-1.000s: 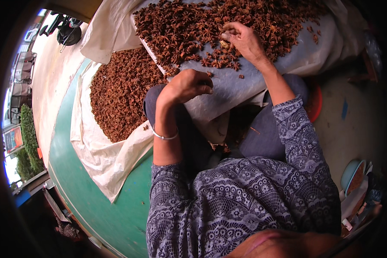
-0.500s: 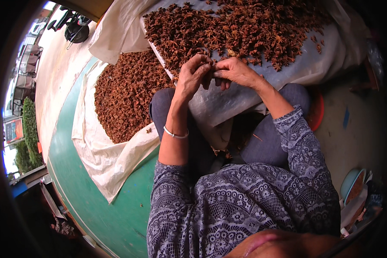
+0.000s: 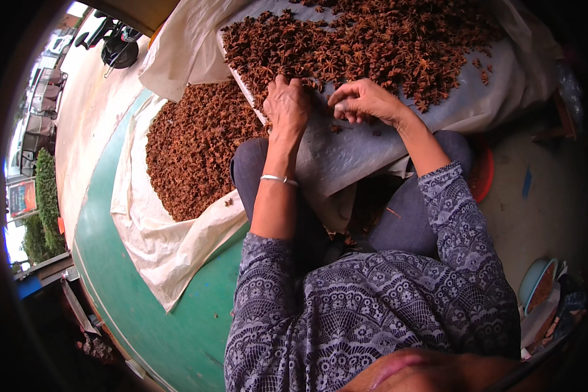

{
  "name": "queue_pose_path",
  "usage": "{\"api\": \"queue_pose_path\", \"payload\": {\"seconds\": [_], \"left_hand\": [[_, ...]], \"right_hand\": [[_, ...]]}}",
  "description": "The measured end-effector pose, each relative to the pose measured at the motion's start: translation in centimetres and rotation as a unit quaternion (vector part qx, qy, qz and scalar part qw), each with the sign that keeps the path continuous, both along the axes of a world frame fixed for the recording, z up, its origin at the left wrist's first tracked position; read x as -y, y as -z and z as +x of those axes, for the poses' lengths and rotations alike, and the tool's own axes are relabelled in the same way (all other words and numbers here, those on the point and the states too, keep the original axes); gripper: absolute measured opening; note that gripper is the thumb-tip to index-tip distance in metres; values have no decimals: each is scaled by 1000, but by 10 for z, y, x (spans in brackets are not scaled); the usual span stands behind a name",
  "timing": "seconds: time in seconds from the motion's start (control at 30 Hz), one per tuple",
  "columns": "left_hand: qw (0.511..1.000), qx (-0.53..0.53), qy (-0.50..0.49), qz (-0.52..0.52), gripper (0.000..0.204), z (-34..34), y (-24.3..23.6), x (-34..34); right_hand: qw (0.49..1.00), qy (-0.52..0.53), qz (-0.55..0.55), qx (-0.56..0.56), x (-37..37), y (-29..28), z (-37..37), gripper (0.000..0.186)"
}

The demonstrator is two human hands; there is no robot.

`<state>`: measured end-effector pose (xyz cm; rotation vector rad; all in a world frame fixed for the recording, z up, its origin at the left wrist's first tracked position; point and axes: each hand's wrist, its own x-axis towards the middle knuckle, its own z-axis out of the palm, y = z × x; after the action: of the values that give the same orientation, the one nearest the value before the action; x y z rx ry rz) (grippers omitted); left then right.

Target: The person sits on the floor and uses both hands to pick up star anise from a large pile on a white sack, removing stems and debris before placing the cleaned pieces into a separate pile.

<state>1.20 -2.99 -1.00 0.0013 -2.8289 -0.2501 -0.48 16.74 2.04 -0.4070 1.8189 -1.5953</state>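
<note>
Reddish-brown star anise pods lie in a loose heap (image 3: 372, 49) on a sheet-covered work surface (image 3: 333, 153) in front of me. My left hand (image 3: 287, 108) is at the heap's near left edge, back upward and fingers bent down toward the pods. Its fingertips are hidden, so I cannot see whether they hold a pod. To its right, my right hand (image 3: 370, 103) hovers above the sheet, fingers loosely curled with a gap between index finger and thumb, and nothing visible in it. A small dark piece (image 3: 336, 129) is just below the right hand.
Left of the work surface, a larger star anise pile (image 3: 196, 150) rests on a pale cloth (image 3: 144, 228) over green floor (image 3: 104, 242). A red basin (image 3: 482, 171) is beside my right knee. Further right stands a bluish bowl (image 3: 533, 281) with brown contents.
My hands, which were together over the sheet's edge, have parted. The left has moved up and forward to the heap; the right has shifted slightly right, its fingers loosened.
</note>
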Motion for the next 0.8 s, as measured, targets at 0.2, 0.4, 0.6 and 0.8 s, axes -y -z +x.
{"api": "queue_pose_path", "payload": {"seconds": [0.2, 0.4, 0.6, 0.8], "left_hand": [[995, -48, 24, 82, 13, -4, 4, -2], [953, -98, 142, 248, 8, 6, 3, -23], [924, -85, 219, 303, 6, 2, -5, -11], [751, 258, 178, 581, 8, 20, -56, 13]], "right_hand": [[979, 175, -83, -71, 0, 23, -10, 31], [984, 154, -79, -51, 22, 33, -1, 41], [989, 133, -32, -63, 17, 16, 2, 25], [993, 72, -13, -87, -11, -4, -1, 40]]}}
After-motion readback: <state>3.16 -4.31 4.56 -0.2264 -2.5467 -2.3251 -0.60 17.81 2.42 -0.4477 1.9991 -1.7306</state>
